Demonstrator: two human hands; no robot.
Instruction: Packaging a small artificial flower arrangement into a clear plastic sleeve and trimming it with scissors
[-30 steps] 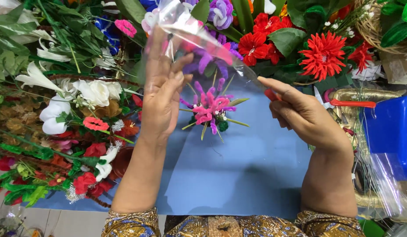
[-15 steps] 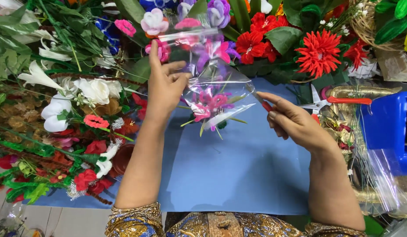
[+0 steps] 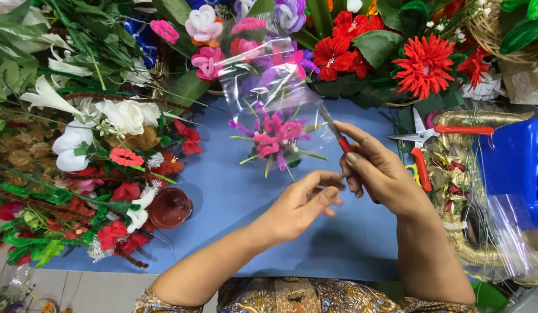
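A pink and purple pipe-cleaner flower (image 3: pixel 276 137) lay on a blue mat (image 3: pixel 222 191), partly under a clear plastic sheet (image 3: pixel 263 81) that reached up toward the artificial blooms behind it. The right hand (image 3: pixel 382 171), just right of the flower, was closed around a red-handled tool (image 3: pixel 341 142). The left hand (image 3: pixel 298 206) hovered below the flower, fingers loosely curled and empty; red-handled scissors (image 3: pixel 422 142) lay further right.
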